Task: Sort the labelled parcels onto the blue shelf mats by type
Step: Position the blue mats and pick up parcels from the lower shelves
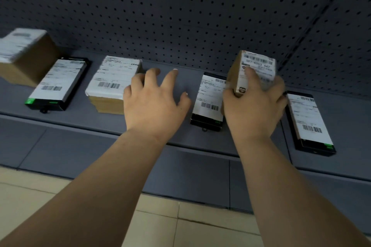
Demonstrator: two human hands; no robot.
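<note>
My right hand [254, 104] grips a small brown cardboard parcel [257, 64] with a white barcode label, held upright above the blue shelf mat [180, 136]. My left hand [154, 100] hovers over the mat with fingers spread, holding nothing, just right of a flat brown parcel [114, 82] with a white label. Three flat black boxes with white labels lie on the mat: one at the left [58, 84], one between my hands [208, 102], one at the right [309, 122]. A larger brown carton [26, 56] stands at the far left.
A dark perforated back panel [180, 15] rises behind the shelf. Below the shelf's front edge is a grey base panel [190, 174], then a pale tiled floor [180, 224].
</note>
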